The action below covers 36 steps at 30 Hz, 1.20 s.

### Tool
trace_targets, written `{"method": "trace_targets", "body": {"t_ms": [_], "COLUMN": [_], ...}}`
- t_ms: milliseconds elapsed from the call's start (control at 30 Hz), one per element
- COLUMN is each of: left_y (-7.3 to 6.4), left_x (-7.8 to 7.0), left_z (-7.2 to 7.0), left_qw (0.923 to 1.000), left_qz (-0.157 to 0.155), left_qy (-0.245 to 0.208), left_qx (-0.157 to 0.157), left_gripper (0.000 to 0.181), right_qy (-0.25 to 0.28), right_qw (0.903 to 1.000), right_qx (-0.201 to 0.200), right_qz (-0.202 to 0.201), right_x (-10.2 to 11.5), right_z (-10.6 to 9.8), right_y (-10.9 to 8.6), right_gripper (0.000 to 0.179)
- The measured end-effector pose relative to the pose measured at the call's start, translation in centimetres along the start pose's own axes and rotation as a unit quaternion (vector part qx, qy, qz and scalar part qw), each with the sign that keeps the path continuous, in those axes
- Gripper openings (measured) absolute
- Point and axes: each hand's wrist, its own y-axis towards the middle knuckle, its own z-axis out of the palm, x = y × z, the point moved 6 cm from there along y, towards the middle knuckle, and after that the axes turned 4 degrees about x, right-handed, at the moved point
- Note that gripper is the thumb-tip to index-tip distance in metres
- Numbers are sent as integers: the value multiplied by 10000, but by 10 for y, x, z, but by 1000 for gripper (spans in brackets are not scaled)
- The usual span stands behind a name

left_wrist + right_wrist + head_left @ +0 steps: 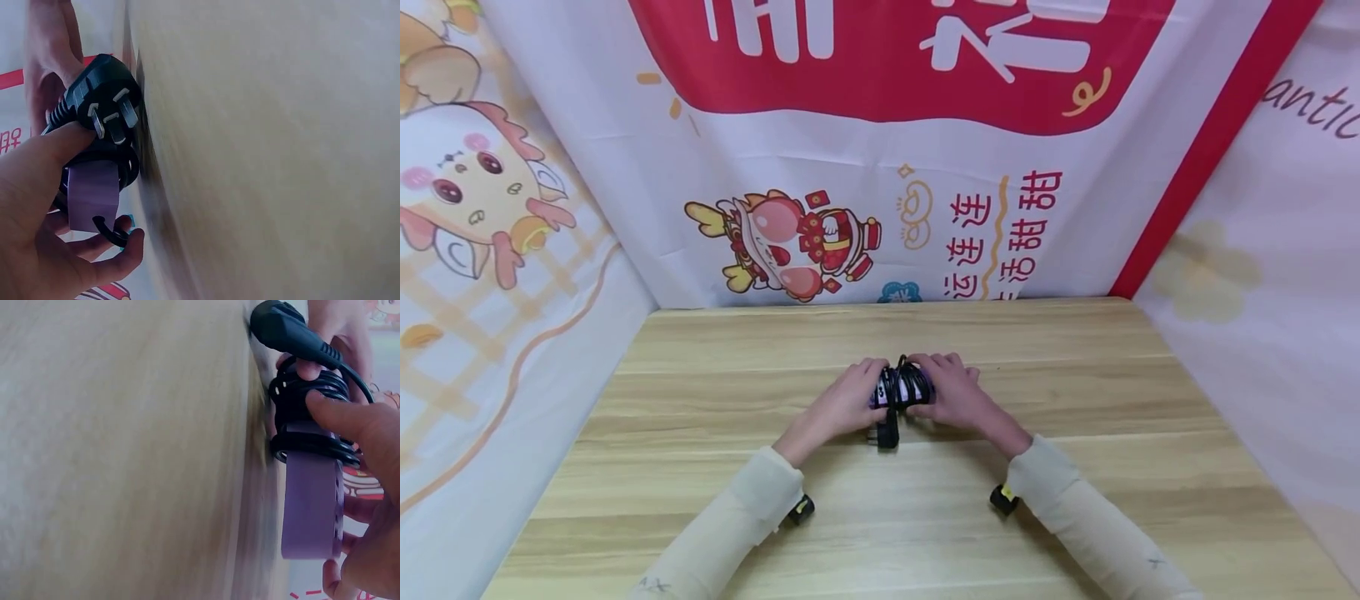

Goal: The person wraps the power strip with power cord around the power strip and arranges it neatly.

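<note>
A purple power strip (309, 512), wound with black cord (306, 394), is held between both hands near the middle of the table. My left hand (848, 398) grips its left end, thumb on the near side and fingers round the far side. On the right end, my right hand (953, 393) has the same kind of hold, its thumb against the wound cord. The black plug (106, 94) sticks out toward the near side by the left thumb, its three metal prongs showing in the left wrist view. Part of the strip is hidden under the cord and fingers.
The wood-grain table (910, 533) stretches around the hands. A printed cloth (820, 150) hangs behind its back edge, with patterned cloths at left and right. Small black wrist cameras (801, 508) sit below the cuffs.
</note>
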Motion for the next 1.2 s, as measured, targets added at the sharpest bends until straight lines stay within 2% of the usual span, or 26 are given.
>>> {"method": "trace_targets", "body": {"t_ms": [267,400,533,733,833,900,967,1033,1133,1200], "left_y": [0,1,-1,-5,-9,-11,-12,-12,-11,-10], "left_x": [-4,-4,-1,3,2,0,-2,-4,-5,-6], "left_z": [-3,-3,-5,-11,-10,-9,-9,-10,-9,-7], "left_qw": [9998,9995,9995,9997,9996,9996,9995,9993,9987,9984], "left_qz": [-14,-41,-100,-85,-33,29,100,123,126,129], "left_qy": [146,203,2,-81,-1,108,195,322,467,526], "left_qx": [130,234,296,220,266,265,212,176,154,183], "left_gripper": [82,83,80,71,73,77,79,79,77,76], "right_qy": [-541,-497,-396,-232,39,191,300,236,84,42], "right_qw": [9983,9983,9986,9996,9999,9985,9967,9975,9998,9997], "right_qx": [30,64,160,175,-88,-504,-747,-656,-85,164], "right_qz": [207,293,312,3,-66,-27,62,115,144,181], "right_x": [6,4,2,6,12,19,28,38,51,55], "right_z": [4,5,4,-2,-8,-15,-19,-15,1,12], "right_y": [4,4,4,1,-9,-17,-22,-24,-25,-26], "right_gripper": [79,77,79,79,73,56,36,28,33,29]}}
